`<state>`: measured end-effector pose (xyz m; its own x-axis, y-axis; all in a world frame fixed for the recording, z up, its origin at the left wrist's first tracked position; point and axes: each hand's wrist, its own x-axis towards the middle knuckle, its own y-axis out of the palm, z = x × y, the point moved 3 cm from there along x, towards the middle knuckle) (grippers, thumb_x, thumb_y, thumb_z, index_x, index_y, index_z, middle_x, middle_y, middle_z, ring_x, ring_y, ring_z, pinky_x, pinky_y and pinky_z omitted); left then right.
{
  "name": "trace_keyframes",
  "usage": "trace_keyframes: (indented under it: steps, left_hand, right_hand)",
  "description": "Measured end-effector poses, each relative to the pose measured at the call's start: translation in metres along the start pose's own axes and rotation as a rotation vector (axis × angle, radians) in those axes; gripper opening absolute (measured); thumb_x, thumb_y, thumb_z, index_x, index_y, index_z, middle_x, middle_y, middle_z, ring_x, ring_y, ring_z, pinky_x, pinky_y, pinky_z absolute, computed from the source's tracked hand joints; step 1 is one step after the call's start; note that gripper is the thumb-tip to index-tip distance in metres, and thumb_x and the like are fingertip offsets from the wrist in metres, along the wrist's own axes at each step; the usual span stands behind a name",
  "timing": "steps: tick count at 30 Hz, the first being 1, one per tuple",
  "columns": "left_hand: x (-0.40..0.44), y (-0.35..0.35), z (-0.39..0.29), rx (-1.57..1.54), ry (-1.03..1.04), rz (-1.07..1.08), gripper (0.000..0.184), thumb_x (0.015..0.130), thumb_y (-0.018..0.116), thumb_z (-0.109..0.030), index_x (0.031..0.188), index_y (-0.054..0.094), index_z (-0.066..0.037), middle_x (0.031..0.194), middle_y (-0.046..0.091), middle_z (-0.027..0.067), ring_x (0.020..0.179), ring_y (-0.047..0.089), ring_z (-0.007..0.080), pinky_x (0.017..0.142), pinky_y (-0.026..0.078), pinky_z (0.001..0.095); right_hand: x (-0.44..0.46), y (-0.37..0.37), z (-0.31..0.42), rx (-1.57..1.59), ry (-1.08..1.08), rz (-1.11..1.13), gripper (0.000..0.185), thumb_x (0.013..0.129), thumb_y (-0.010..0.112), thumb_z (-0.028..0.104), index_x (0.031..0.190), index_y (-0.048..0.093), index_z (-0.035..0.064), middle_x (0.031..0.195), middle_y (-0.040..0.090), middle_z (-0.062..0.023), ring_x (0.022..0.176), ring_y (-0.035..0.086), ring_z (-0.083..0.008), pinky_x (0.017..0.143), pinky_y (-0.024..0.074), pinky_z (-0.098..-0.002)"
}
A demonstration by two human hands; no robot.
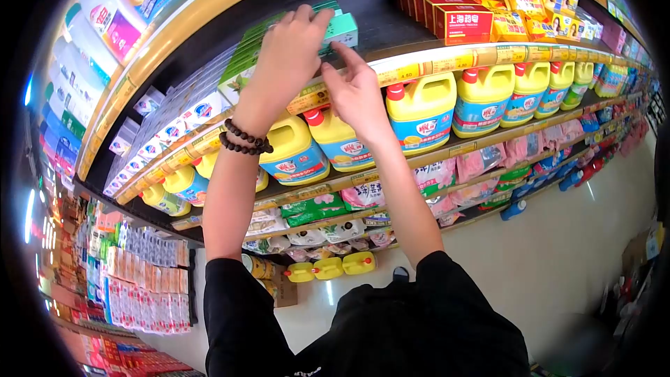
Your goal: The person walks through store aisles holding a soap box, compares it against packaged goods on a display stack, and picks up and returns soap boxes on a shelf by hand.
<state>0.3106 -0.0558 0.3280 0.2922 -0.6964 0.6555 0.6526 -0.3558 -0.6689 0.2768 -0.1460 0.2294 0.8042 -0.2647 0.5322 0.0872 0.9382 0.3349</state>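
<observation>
On the upper shelf, my left hand (295, 45) lies over the row of green boxes (241, 70), its fingers bent over their tops beside a light teal box (342, 30). Whether those fingers grip a box cannot be made out. My right hand (354, 91) is at the shelf's front edge, just below the teal box, fingers apart, with the index fingertip at the box's lower edge and nothing held. Dark beads circle my left wrist. White boxes (202, 109) stand in rows to the left of the green ones.
Red boxes (464, 23) and yellow packets (522, 1) sit farther right on the upper shelf. Yellow jugs (421, 112) line the shelf below. Bagged goods (481, 160) fill lower shelves. More yellow jugs (328, 267) stand near the floor. Stacked goods (146, 286) are at the left.
</observation>
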Motion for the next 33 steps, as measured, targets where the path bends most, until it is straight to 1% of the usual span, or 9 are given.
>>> trace_keyframes:
  steps: [4,7,12,17,19,22,26,31,33]
  left_hand:
    - [-0.02,-0.038,-0.028,0.031,0.084,-0.15,0.051,0.067,0.071,0.002,0.117,0.063,-0.006,0.106,0.06,0.0125,0.101,0.061,0.0326,0.083,0.051,0.0412]
    - [-0.053,-0.086,-0.067,0.008,0.101,-0.255,0.041,0.072,0.068,-0.002,0.113,0.065,-0.007,0.107,0.059,0.011,0.099,0.061,0.0308,0.08,0.049,0.0402]
    - [-0.152,-0.153,-0.115,-0.191,-0.017,-0.2,0.036,0.069,0.072,0.0,0.103,0.074,-0.009,0.108,0.065,0.0131,0.096,0.064,0.0311,0.081,0.053,0.0411]
    - [-0.266,-0.151,-0.134,-0.57,-0.2,0.041,0.042,0.071,0.074,0.002,0.112,0.07,-0.006,0.115,0.064,0.0139,0.102,0.062,0.0337,0.085,0.053,0.0416]
    - [-0.319,-0.136,-0.145,-0.684,-0.445,-0.033,0.039,0.077,0.075,0.0,0.115,0.067,-0.005,0.117,0.065,0.0134,0.103,0.063,0.0339,0.085,0.054,0.0408]
    - [-0.392,-0.144,-0.169,-0.663,-0.75,-0.068,0.033,0.084,0.075,-0.006,0.116,0.066,-0.004,0.119,0.065,0.0128,0.103,0.063,0.0339,0.085,0.054,0.0403]
    - [-0.479,-0.175,-0.222,-0.534,-1.087,-0.037,0.042,0.084,0.077,-0.013,0.123,0.063,-0.004,0.122,0.064,0.0149,0.108,0.063,0.0349,0.088,0.053,0.0406]
    - [-0.524,-0.221,-0.271,-0.246,-1.184,0.2,0.075,0.08,0.079,-0.038,0.141,0.051,-0.005,0.139,0.052,0.0181,0.125,0.053,0.0385,0.104,0.044,0.0469]
    - [-0.534,-0.239,-0.283,-0.135,-1.154,0.256,0.067,0.084,0.073,-0.033,0.14,0.05,-0.004,0.139,0.05,0.0223,0.128,0.05,0.0364,0.107,0.04,0.0475]
  right_hand:
    - [-0.018,-0.006,0.014,0.136,0.0,-0.045,0.042,0.097,0.06,0.011,0.136,0.049,-0.0018,0.059,0.052,0.0049,0.049,0.046,-0.0011,0.044,0.0316,-0.021]
    - [-0.057,-0.017,0.025,0.33,-0.022,-0.019,0.044,0.098,0.062,0.009,0.138,0.047,0.0018,0.06,0.054,0.0061,0.048,0.043,0.0012,0.042,0.0286,-0.0186]
    - [-0.155,-0.038,0.018,-0.129,-0.074,0.152,0.039,0.084,0.074,0.003,0.122,0.064,0.0003,0.097,0.07,-0.0044,0.085,0.064,-0.0092,0.074,0.0509,-0.0254]
    - [-0.24,-0.026,-0.019,-0.449,0.192,0.614,0.055,0.074,0.083,0.009,0.124,0.064,0.0008,0.116,0.069,-0.006,0.107,0.064,-0.0173,0.096,0.0491,-0.0329]
    - [-0.297,-0.032,-0.066,0.004,0.476,0.64,0.057,0.076,0.084,0.013,0.127,0.062,0.0008,0.116,0.069,-0.006,0.107,0.065,-0.0174,0.096,0.0495,-0.033]
    - [-0.352,-0.011,-0.082,0.133,0.726,0.714,0.052,0.08,0.083,0.016,0.124,0.062,0.0002,0.105,0.07,-0.0062,0.088,0.067,-0.0153,0.078,0.0541,-0.0283]
    - [-0.426,0.029,-0.087,0.293,1.052,0.76,0.039,0.085,0.08,0.016,0.116,0.062,0.0004,0.082,0.065,-0.0026,0.054,0.053,-0.0066,0.045,0.0397,-0.0214]
    - [-0.502,0.06,-0.091,0.272,1.271,0.685,0.044,0.085,0.082,0.027,0.115,0.062,0.0016,0.086,0.064,-0.0009,0.062,0.056,-0.0067,0.05,0.042,-0.0217]
    - [-0.508,0.09,-0.077,0.331,1.279,0.798,0.042,0.086,0.081,0.029,0.113,0.063,0.0026,0.088,0.065,-0.0008,0.066,0.058,-0.0073,0.05,0.0418,-0.0213]
